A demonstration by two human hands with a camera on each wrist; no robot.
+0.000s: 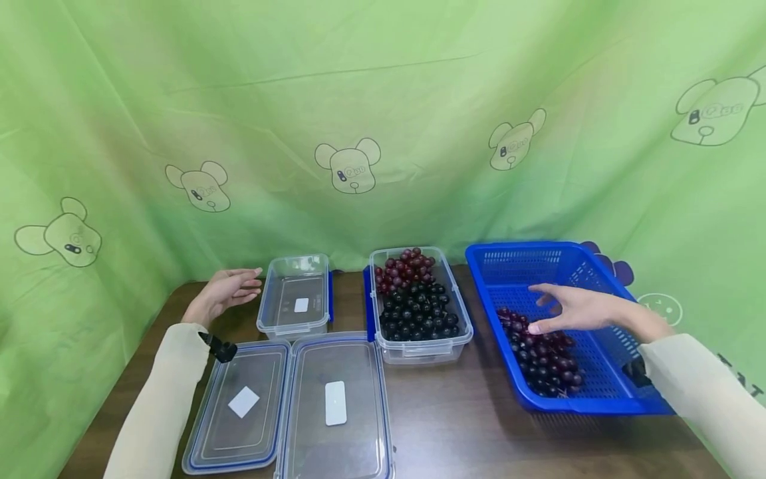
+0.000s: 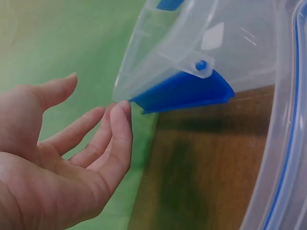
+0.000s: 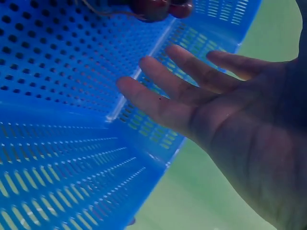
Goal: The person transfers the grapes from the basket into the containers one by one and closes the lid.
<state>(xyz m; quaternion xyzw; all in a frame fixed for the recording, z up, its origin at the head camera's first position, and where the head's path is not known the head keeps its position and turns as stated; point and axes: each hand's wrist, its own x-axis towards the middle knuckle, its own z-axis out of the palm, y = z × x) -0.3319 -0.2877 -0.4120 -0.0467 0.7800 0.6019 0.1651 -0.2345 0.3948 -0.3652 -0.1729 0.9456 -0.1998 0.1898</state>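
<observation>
Nearest on the desk (image 1: pixel 443 426), a larger lid (image 1: pixel 336 436) and a smaller lid (image 1: pixel 233 432) lie side by side, both transparent with blue seals; each bears a white sticker (any print on them is too faint to read). Farther right stands the blue basket (image 1: pixel 604 362), with a bunch of dark red to nearly black grapes (image 1: pixel 544 362) along its left side. The right hand (image 1: pixel 574 307) hangs over them, fingers spread and gripping nothing; whether the thumb touches a grape I cannot tell. Between basket and lids, a transparent box (image 1: pixel 427 350) holds black grapes (image 1: pixel 419 313) in its nearer part and red grapes (image 1: pixel 403 269) behind. To its left, behind the smaller lid, is a second box (image 1: pixel 287 289) with a white label (image 1: pixel 301 305) showing, and just beside it the left hand (image 1: pixel 230 291), its fingers loosely bent, holding nothing. Beyond, a green cloth (image 1: pixel 419 100) carries outlined animal faces with small illegible lettering, and dark capitals (image 1: pixel 742 380) reading "AT" at far right.
</observation>
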